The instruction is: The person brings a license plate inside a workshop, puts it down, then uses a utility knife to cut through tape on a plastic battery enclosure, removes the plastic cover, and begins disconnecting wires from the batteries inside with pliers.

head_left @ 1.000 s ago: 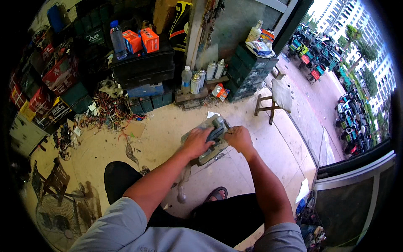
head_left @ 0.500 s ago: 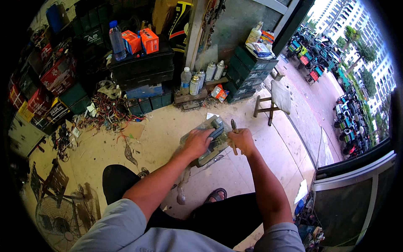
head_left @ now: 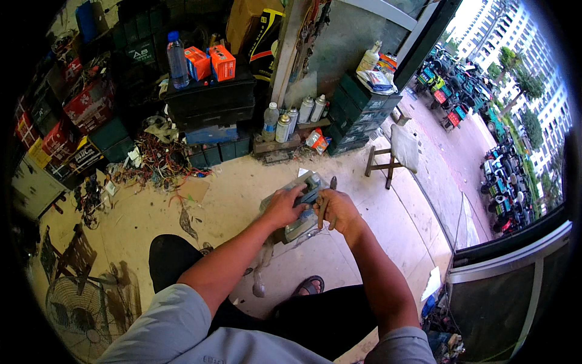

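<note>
On the floor in front of me lies a grey-green, box-shaped case (head_left: 298,231) with a darker raised bar across its top. My left hand (head_left: 286,205) grips it from above, the fingers over the bar. My right hand (head_left: 337,210) is closed round a pair of pliers (head_left: 333,182). Their jaws point up and away, and the handles come out below the fingers. The right fingers are right beside the left fingertips, over the case's right side. Whatever lies between the two hands is too small and covered to make out.
A heap of tangled wires (head_left: 159,150) lies at the far left. Spray cans (head_left: 283,128) and a water bottle (head_left: 270,120) stand at the back. A small stool (head_left: 388,159) is by the doorway at right. A fan (head_left: 82,312) lies at the lower left.
My right hand has moved left with the pliers, from the case's right edge to over it, close against my left fingers. The left hand stays on the case.
</note>
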`<state>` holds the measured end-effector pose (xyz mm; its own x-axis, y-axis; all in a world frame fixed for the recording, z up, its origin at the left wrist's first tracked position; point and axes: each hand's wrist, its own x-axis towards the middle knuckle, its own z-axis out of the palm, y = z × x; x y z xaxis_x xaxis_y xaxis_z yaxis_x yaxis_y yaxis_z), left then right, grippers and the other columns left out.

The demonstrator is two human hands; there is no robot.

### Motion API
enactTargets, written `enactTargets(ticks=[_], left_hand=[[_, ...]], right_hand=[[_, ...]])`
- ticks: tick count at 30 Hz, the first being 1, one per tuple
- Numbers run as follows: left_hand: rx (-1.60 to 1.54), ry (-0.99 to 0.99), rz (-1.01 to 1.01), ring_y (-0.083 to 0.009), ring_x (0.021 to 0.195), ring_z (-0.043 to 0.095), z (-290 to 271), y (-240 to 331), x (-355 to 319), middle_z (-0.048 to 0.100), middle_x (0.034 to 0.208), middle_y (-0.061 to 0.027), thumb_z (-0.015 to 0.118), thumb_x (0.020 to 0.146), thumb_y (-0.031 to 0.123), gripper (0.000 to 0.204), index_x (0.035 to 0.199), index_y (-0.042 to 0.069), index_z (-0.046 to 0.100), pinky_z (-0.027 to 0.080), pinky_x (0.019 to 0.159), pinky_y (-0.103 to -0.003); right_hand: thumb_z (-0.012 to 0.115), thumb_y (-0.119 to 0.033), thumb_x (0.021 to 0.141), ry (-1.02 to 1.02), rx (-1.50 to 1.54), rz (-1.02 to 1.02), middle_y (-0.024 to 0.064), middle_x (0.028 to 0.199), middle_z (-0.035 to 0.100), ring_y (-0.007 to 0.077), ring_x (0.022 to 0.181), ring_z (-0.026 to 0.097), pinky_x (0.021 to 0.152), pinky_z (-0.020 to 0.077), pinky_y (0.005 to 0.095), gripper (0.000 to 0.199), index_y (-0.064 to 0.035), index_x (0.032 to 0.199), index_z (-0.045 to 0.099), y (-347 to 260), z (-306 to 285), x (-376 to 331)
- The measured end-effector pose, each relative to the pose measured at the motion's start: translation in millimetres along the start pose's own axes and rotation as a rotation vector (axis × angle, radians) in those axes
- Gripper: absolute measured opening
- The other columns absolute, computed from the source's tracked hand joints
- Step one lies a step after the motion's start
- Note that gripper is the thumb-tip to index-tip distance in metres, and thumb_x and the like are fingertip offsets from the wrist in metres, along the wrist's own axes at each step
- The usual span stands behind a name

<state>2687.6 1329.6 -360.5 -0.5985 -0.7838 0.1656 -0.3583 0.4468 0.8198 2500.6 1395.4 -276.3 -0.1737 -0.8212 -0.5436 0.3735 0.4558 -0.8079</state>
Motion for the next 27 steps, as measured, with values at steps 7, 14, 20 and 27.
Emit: enactTargets(ticks=[7, 14, 20, 27], left_hand=[[0.105, -0.106, 0.112, -0.0370, 0.129, 0.056, -8.9, 5.0, -6.1, 0.063, 0.135, -0.0186, 0.084, 0.078, 0.028, 0.085, 0.152, 0.012, 0.045, 0.035, 0.115, -0.046], [0.127, -0.171, 0.170, -0.0366, 0.132, 0.053, -12.8, 4.8, -5.4, 0.059, 0.139, -0.0216, 0.088, 0.070, 0.032, 0.100, 0.154, 0.009, 0.040, 0.030, 0.117, -0.047], [0.162, -0.147, 0.203, -0.0376, 0.133, 0.052, -15.2, 8.2, -8.0, 0.059, 0.140, -0.0216, 0.088, 0.070, 0.039, 0.103, 0.154, 0.006, 0.039, 0.031, 0.117, -0.047], [0.228, -0.067, 0.100, -0.0380, 0.126, 0.057, -9.0, 16.2, -6.9, 0.064, 0.134, -0.0205, 0.080, 0.081, 0.041, 0.083, 0.149, 0.006, 0.048, 0.037, 0.112, -0.046]], right_hand=[[0.070, -0.025, 0.097, -0.048, -0.207, -0.003, 0.0096, 0.085, 0.065, 0.0216, 0.075, 0.069, 0.071, 0.0607, 0.0342, 0.029, 0.0035, 0.098, 0.064, -24.3, -32.1, -47.0], [0.088, -0.054, 0.072, 0.515, -1.069, -0.536, 0.0204, 0.087, 0.073, 0.0364, 0.083, 0.072, 0.077, 0.0567, 0.0428, 0.068, 0.0044, 0.103, 0.072, -12.1, -45.0, -24.8], [0.083, -0.043, 0.078, 0.605, -1.274, -0.736, 0.0227, 0.097, 0.072, 0.0408, 0.090, 0.070, 0.078, 0.0557, 0.0489, 0.050, 0.0000, 0.102, 0.073, 20.0, -21.5, 35.9], [0.074, -0.031, 0.085, 0.557, -1.123, -0.629, 0.0227, 0.081, 0.071, 0.0432, 0.077, 0.069, 0.069, 0.0545, 0.0505, 0.030, -0.0033, 0.096, 0.075, 18.1, -47.7, 69.4]])
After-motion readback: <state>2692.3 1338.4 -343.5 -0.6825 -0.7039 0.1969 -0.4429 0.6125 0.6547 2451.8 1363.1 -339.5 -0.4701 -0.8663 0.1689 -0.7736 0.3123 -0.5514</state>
